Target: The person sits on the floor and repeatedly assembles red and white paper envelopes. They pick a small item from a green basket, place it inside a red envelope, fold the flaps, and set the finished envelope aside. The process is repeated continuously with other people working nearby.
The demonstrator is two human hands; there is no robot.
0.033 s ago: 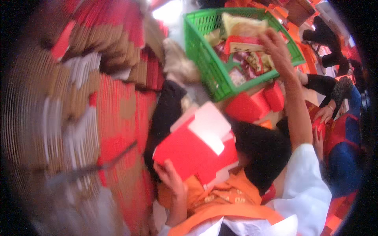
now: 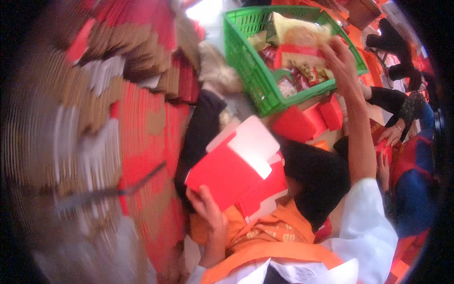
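Green crate (image 2: 250, 71) sits ahead, beyond L. hand (image 2: 206, 208); R. hand (image 2: 339, 57) over its near R. side. Red carton (image 2: 227, 173), white flaps out, lies over orange apron (image 2: 279, 251), near L. corner pinched by L. hand. Pale packet (image 2: 305, 34) in crate, just beside R. fingers. R. arm (image 2: 362, 146) extended, fingers part-bent; grip can't be told. Crate top open; R. forearm crosses near rim. Cardboard stack (image 2: 146, 142) hems L. side.
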